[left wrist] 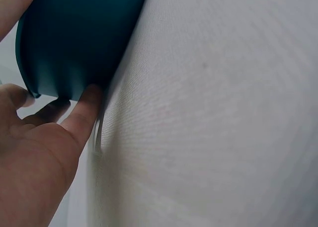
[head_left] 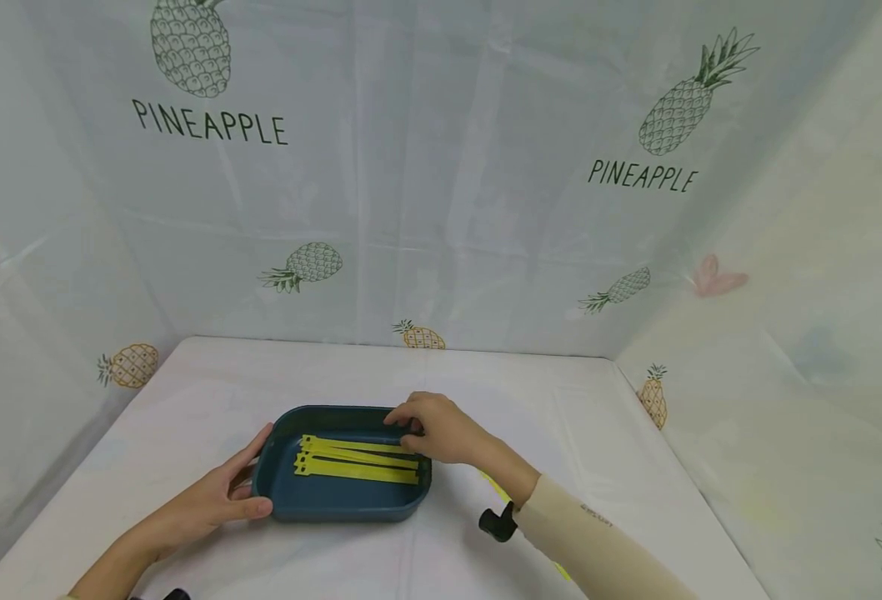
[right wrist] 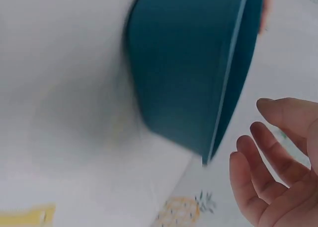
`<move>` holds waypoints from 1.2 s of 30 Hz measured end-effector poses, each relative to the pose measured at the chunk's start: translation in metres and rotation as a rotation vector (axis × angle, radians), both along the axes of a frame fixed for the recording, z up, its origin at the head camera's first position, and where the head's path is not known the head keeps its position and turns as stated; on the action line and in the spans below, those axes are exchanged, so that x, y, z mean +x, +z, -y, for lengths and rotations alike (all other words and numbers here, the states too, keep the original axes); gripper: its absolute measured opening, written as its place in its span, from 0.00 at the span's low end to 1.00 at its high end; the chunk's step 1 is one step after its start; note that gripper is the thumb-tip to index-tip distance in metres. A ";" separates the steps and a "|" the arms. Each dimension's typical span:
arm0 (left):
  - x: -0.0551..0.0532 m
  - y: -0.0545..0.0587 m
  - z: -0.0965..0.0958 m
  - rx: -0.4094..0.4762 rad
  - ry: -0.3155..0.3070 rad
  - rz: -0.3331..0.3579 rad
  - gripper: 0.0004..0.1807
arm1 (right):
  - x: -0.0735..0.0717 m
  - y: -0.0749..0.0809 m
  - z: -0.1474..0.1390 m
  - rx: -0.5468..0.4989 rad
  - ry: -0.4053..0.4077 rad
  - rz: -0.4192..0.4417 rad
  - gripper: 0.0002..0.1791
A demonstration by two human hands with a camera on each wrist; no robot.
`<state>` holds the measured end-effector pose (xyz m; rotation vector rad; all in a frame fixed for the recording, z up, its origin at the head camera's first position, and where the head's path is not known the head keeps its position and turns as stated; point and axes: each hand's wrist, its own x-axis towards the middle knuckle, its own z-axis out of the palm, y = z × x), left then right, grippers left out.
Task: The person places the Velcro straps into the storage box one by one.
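A dark blue rectangular tray [head_left: 343, 510] with rounded corners stands on the table, seen from the side in both wrist views. Several flat yellow cable ties [head_left: 358, 472] with slotted heads lie lengthwise inside it. My left hand [head_left: 212, 500] holds the tray's left end, thumb towards the front and fingers against the end wall [left wrist: 64, 58]. Over the right end hovers my right hand [head_left: 441, 429], its fingers loosely bent with nothing between them. In the right wrist view this hand [right wrist: 283, 172] is apart from the tray's rim [right wrist: 223, 93].
Another yellow cable tie [right wrist: 30, 216] lies on the table right of the tray, partly hidden under my right forearm in the head view. A pineapple-print sheet [head_left: 441, 183] hangs behind the white table [head_left: 336, 367] and along both sides.
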<state>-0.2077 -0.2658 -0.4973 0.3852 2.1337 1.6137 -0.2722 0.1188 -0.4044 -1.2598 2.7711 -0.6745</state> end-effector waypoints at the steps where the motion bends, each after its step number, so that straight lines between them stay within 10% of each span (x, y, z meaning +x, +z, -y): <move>1: 0.000 0.000 0.000 -0.001 0.002 0.004 0.59 | 0.001 0.003 -0.007 -0.011 -0.006 -0.001 0.18; 10: -0.001 0.001 -0.002 0.007 0.000 0.025 0.59 | 0.018 0.008 -0.067 -0.034 -0.063 -0.070 0.18; 24: 0.002 0.005 -0.003 -0.008 -0.018 0.002 0.59 | 0.060 -0.031 -0.129 -0.018 -0.239 0.024 0.21; 36: 0.002 0.004 -0.003 -0.036 0.006 0.002 0.59 | 0.069 -0.054 -0.152 -0.030 -0.307 0.079 0.24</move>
